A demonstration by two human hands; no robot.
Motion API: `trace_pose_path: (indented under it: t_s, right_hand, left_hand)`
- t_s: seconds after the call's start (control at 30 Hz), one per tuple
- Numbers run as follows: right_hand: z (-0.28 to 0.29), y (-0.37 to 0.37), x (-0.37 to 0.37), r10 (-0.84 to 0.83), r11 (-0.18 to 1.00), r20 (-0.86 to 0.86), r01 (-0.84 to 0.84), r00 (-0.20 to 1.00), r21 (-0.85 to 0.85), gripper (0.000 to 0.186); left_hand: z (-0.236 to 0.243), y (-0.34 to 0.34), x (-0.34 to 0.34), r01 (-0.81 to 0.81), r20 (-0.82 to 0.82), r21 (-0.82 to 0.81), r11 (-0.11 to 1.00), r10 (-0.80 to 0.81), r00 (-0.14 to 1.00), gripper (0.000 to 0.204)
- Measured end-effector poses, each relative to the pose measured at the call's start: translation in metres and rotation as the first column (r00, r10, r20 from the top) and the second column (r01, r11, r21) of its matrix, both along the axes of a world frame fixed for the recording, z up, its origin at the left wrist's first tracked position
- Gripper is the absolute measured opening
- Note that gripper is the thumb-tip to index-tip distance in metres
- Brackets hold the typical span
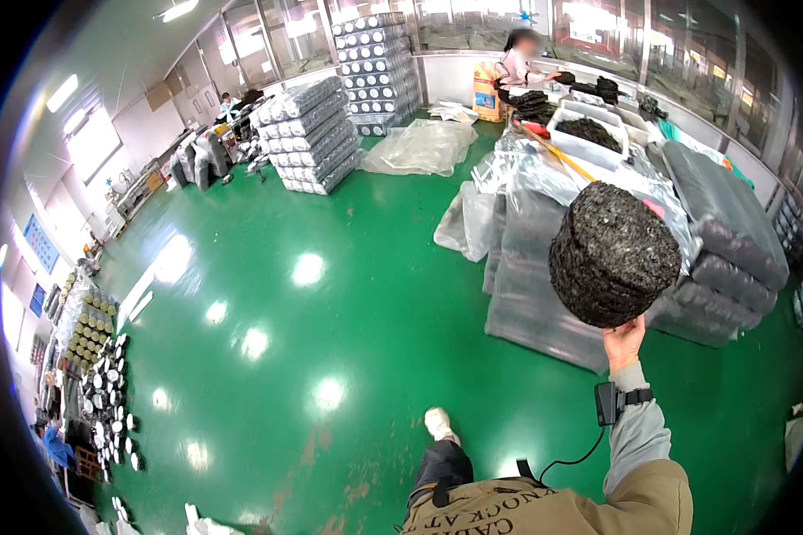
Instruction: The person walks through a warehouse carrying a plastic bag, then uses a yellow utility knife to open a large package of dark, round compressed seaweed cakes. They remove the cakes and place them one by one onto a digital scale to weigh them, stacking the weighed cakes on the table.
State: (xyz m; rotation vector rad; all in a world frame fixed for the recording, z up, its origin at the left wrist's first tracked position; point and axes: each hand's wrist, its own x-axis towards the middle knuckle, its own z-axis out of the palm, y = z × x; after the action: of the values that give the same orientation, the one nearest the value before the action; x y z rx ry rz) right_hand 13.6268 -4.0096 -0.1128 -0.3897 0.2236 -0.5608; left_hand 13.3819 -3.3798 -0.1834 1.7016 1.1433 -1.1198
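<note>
- Dark round stack (611, 254): located on the near right, raised on the person's right hand (625, 344), in front of the plastic-wrapped bales (544, 299). Black, drum-shaped, rough-faced. Judged bulky yet light to moderate in weight, since a single hand bears it.
- Body of the stack: bands run round the side, suggesting pressed layers. Judged firm as a block, with some give under the fingers; the crinkled surface should offer grip rather than slip.
- Rim of the stack: ragged and uneven. Judged brittle; pinching or knocking here could shed flakes. Better support would be a spread palm under the middle of the base, with a second hand flat against the side.
- Right hand: partly open, set at the lower near edge, supporting from below rather than closing round the stack. Balance judged doubtful with so wide a load on one hand.
- Not established, bales: part of their faces is covered by the stack; whether stack and plastic touch cannot be told.
- Not established, person at the far right (513, 69): small and partly blocked by goods; handwork there is hard to make out.
- Not established, underside of the stack: hidden, including any binding or loose layer.
- Not established, left hand: out of view; its state cannot be told.
- Not established, right fingertips: concealed by the stack; their spread cannot be confirmed.
</note>
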Motion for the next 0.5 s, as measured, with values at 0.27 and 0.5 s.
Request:
trace_pose_path:
  t_s: [0.27, 0.5]
  right_hand:
    - [-0.013, -0.039, 0.290, -0.105, 0.994, 0.047, 0.105, 0.993, 0.009, 0.035]
    - [-0.029, -0.088, 0.518, -0.209, 0.972, 0.032, 0.204, 0.977, 0.114, 0.045]
  left_hand:
    - [-0.076, -0.039, 0.471, 0.796, 0.162, 0.552, 0.249, -0.968, 0.190, 0.031]
    - [0.043, -0.223, 0.851, 0.690, 0.614, 0.634, 0.350, -0.770, -0.174, 0.029]
